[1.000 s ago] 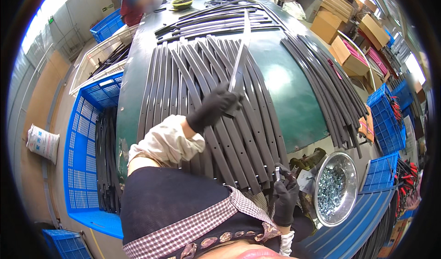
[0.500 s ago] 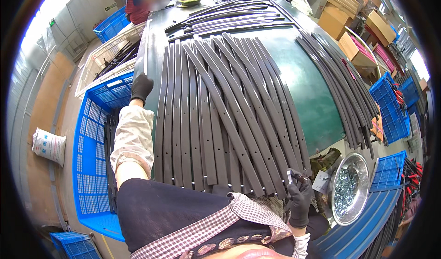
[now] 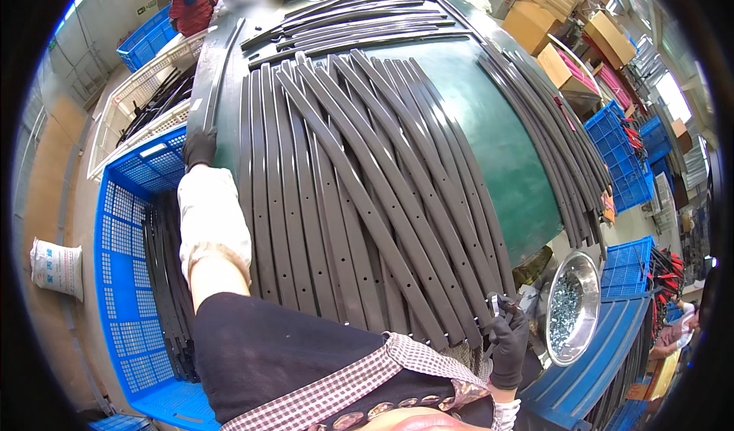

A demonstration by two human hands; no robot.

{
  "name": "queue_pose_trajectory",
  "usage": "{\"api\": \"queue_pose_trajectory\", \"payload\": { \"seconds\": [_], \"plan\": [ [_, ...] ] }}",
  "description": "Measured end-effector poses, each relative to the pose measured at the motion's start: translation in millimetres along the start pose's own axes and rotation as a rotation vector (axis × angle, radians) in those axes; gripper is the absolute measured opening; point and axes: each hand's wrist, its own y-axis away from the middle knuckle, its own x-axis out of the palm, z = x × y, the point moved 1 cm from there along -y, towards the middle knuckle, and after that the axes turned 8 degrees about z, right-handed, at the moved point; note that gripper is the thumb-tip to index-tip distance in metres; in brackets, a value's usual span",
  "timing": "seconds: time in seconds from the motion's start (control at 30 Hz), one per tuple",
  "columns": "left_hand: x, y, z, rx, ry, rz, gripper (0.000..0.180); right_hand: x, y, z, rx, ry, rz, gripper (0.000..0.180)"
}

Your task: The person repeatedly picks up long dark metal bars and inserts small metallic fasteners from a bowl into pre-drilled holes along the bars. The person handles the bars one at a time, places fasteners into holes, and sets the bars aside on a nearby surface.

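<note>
Head view: a dark green tabletop (image 3: 489, 148) carries long, flat, grey-brown strips with punched holes (image 3: 309, 217), side by side, with several lying diagonally across others.
Left hand: the black-gloved left hand (image 3: 200, 148) is by the table's left edge, at the near end of a lone slim dark strip (image 3: 225, 68); its fingers look curled, but whether they grip the strip I cannot tell.
Right hand: the black-gloved right hand (image 3: 509, 347) pinches a small silvery metal piece (image 3: 495, 306) between thumb and fingers, near the strips' near ends.
Steel bowl: a shiny round metal bowl (image 3: 589, 309) beside the right hand holds a heap of small silvery metal parts (image 3: 566, 309).
Other strips: a dark bundle (image 3: 550, 137) lies along the table's right side, and a group of glossy black strips (image 3: 359, 30) lies crosswise beyond.
Blue crate: a large blue perforated plastic crate (image 3: 126, 293) on the left contains more dark strips.
Progress: the spread layout suggests work midway; tiny pale bits show at some near ends, but which strips are finished cannot be told.
</note>
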Motion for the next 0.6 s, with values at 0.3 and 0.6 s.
{"api": "queue_pose_trajectory", "payload": {
  "seconds": [0.3, 0.6],
  "plan": [
    [65.8, -31.8, 21.7, 0.112, 0.119, -0.268, 0.036, -4.6, -6.5, -0.7, 0.045, 0.091, 0.003, 0.043],
    [53.8, -61.5, -74.4, 0.344, 0.089, -0.120, 0.051, -49.3, 12.0, -25.7, 0.046, -0.194, 0.050, 0.042]
  ]
}}
